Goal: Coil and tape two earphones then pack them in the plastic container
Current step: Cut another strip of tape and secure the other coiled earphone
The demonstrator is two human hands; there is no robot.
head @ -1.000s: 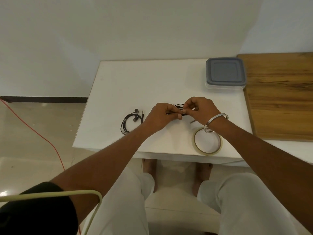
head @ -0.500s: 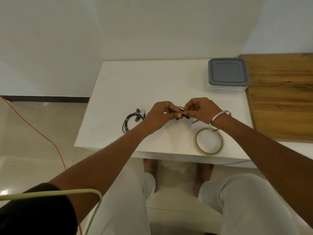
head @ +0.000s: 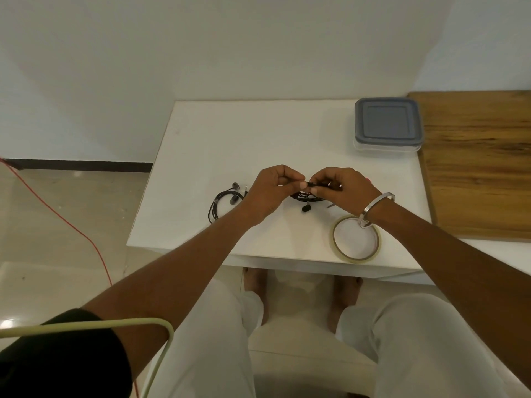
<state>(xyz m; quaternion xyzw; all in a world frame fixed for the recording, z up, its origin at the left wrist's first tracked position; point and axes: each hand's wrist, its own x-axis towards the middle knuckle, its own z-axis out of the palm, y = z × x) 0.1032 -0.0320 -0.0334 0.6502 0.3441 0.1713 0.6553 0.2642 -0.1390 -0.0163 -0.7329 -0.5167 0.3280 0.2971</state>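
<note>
Over the middle of the white table (head: 218,139), my left hand (head: 270,193) and my right hand (head: 342,188) both pinch a coiled black earphone (head: 309,198). One earbud dangles below the coil. A second black earphone (head: 222,203) lies coiled on the table left of my left wrist, its plug and buds showing. A roll of clear tape (head: 356,239) lies flat near the front edge, under my right wrist. The plastic container (head: 388,127) with a grey lid sits closed at the table's back right.
A wooden board (head: 477,168) lies to the right of the table, beside the container. A red cable (head: 71,225) runs across the tiled floor on the left. My knees and feet are below the table's front edge.
The coil has been lifted a little and its earbud now hangs free below my fingers. My hands stay close together at the table's middle.
</note>
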